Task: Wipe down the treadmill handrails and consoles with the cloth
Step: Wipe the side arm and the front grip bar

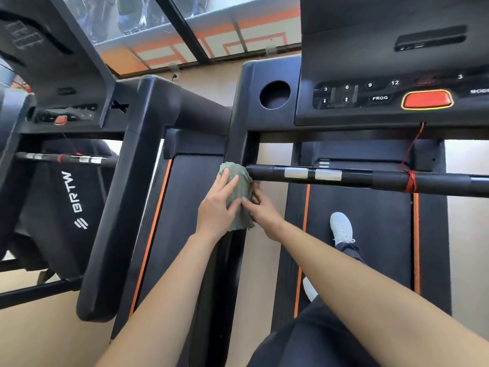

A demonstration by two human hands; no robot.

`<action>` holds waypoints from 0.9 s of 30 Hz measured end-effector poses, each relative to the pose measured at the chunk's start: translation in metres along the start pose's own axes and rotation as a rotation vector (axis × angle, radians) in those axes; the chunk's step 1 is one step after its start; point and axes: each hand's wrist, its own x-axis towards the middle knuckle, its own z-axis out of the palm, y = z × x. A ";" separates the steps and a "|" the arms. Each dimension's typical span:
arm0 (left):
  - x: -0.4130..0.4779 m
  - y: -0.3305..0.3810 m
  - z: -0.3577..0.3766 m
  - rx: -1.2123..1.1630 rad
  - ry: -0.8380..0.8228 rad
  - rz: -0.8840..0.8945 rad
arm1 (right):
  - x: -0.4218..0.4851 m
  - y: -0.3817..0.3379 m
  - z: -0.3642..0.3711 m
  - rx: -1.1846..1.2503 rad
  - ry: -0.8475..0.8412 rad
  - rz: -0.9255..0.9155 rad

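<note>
Cloth (238, 192), green, draped over the handrail (232, 260) just left of the crossbar (344, 177) end. Step in hand, by judgement: wiping this handrail; console (383, 102) above the crossbar apparently not yet reached. Next: slide along the rail under steady pressure. Left hand (218, 207): flat on cloth, fingers straight. Right hand (262, 210): just below the crossbar end, fingers curled, pinching cloth edge.

At two o'clock, 3, 6, 9, 12 and PROG are printed on the console keypad (352, 95), with another 3 and a cut-off MOD beside them. At nine o'clock, BRTW is lettered on the neighbouring treadmill (53, 197).
</note>
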 end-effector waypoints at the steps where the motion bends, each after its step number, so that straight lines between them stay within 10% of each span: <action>1: -0.006 -0.002 0.000 -0.014 0.009 -0.007 | -0.002 0.004 0.001 -0.006 -0.008 0.006; 27: -0.232 -0.064 0.016 -0.303 0.074 -0.207 | -0.151 0.093 0.057 -0.078 -0.175 0.156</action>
